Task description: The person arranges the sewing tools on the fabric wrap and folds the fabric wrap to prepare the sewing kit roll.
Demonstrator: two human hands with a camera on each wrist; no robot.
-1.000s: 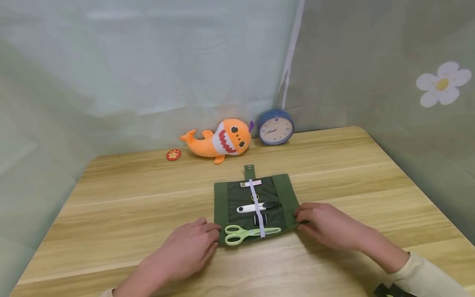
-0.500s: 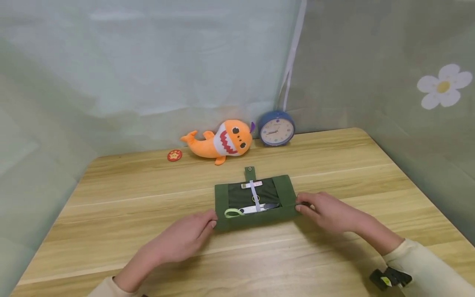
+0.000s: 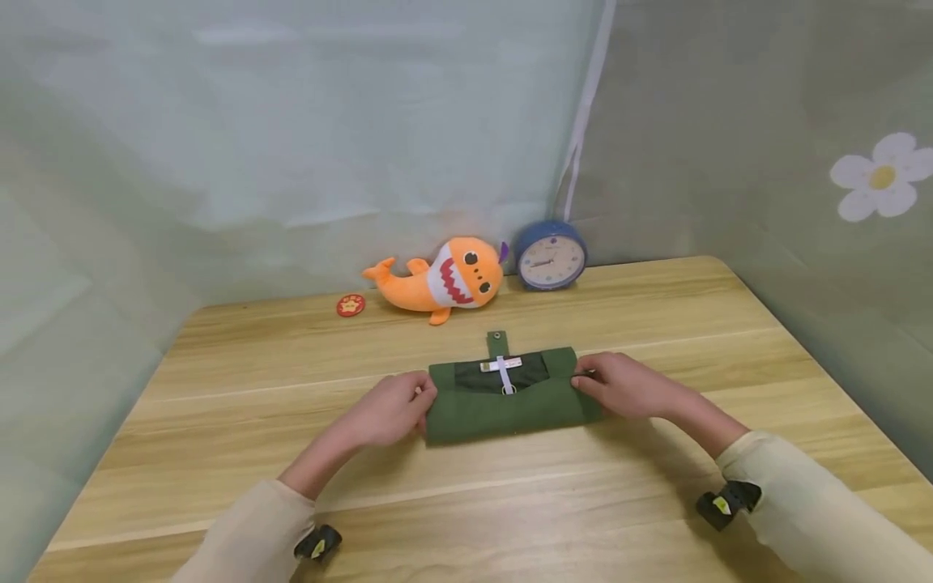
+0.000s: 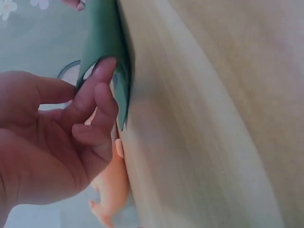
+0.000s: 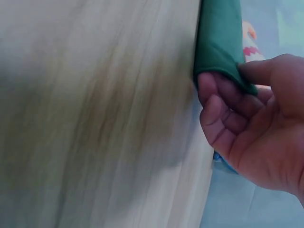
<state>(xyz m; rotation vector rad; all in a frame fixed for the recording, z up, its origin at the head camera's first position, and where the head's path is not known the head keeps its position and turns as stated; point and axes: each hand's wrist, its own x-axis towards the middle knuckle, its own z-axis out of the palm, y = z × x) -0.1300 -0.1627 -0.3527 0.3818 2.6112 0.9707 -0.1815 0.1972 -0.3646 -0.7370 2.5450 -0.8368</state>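
A green fabric tool pouch (image 3: 510,414) lies partly folded on the table, its near edge turned over toward the back. My left hand (image 3: 394,407) pinches the folded edge at the left end; in the left wrist view the thumb and curled fingers hold the green cloth (image 4: 102,35). At the right end my right hand (image 3: 630,385) pinches the same edge, with fingertips inside the fold in the right wrist view. Still showing are a small white-and-red packet (image 3: 501,365), a pale elastic strap (image 3: 504,377) and a snap tab (image 3: 497,342). The scissors, thread spool and white-handled tool are hidden under the fold.
An orange plush shark (image 3: 445,279) lies behind the pouch, with a blue alarm clock (image 3: 551,256) to its right. A red round badge (image 3: 351,305) sits near the table's back edge. Fabric curtains hang behind the wooden table (image 3: 255,453).
Both hands have lifted the pouch's near edge and carried it away from me, folding it over. The scissors, spool and white-handled tool have gone from sight beneath the flap.
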